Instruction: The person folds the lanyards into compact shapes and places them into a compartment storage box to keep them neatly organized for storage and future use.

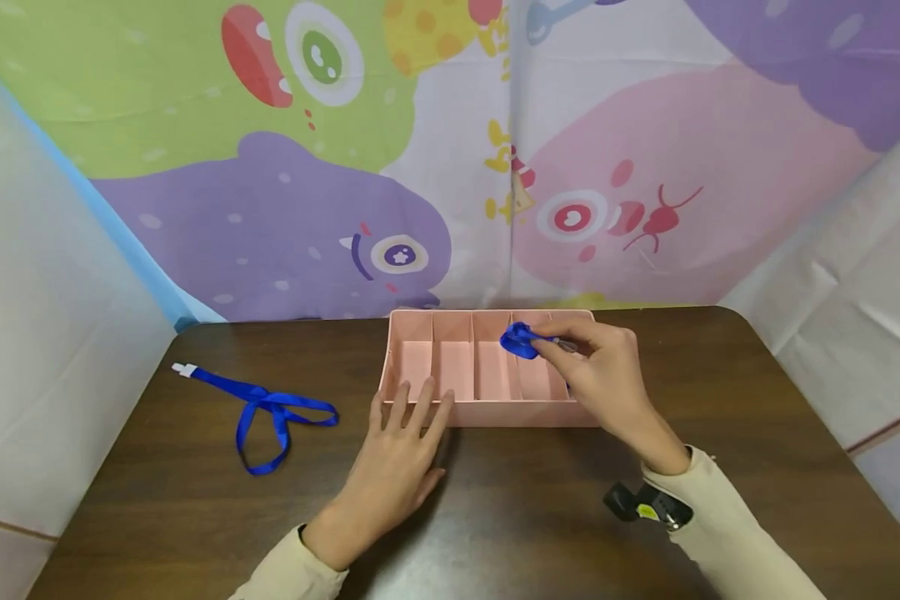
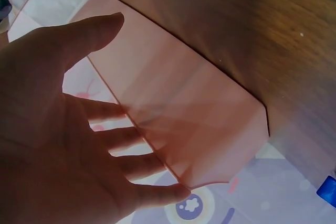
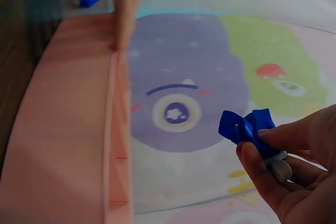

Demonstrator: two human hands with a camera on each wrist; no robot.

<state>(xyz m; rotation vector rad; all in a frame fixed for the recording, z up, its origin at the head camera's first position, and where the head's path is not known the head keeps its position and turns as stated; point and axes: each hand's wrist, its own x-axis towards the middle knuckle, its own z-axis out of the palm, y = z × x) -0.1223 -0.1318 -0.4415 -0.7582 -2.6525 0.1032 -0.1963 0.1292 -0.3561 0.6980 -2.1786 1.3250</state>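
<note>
A folded blue lanyard (image 1: pixel 520 340) is pinched between the thumb and fingers of my right hand (image 1: pixel 611 379), above the right part of a pink divided box (image 1: pixel 495 414). In the right wrist view, a whitish plastic clip (image 3: pixel 282 170) hangs under the folded ribbon. My left hand (image 1: pixel 390 475) has its fingers spread, with the fingertips touching the box's front rim at its left part. The left wrist view shows the thumb (image 2: pixel 102 32) held away from the front wall. My right hand hides the box's right end; a speck of blue shows beside it there.
Another blue lanyard (image 1: pixel 266 400) with a white clip lies loosely looped on the brown table (image 1: pixel 525 517), left of the box. A patterned cloth (image 1: pixel 465 208) hangs right behind the table's back edge. Pale walls stand at both sides.
</note>
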